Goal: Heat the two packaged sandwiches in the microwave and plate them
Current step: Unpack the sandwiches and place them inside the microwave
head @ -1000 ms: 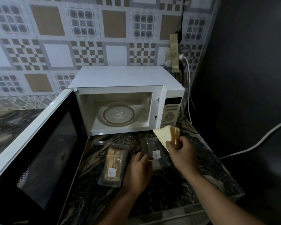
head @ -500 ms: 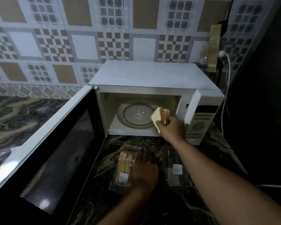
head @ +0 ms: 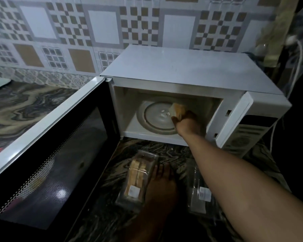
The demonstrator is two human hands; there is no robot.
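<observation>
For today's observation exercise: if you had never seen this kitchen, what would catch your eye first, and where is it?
The white microwave stands open at centre, its dark door swung out to the left. The right hand reaches inside, holding an unwrapped sandwich over the right side of the glass turntable. In front, on the marbled counter, the left hand rests beside a packaged sandwich, with an empty clear package to its right.

I see a dark marbled stone countertop [head: 30, 105] running along a wall of grey, white and tan patterned tiles [head: 101, 27]. At the right, a white power cable [head: 298, 67] hangs down beside a pale worn cloth strip [head: 276, 30].
</observation>
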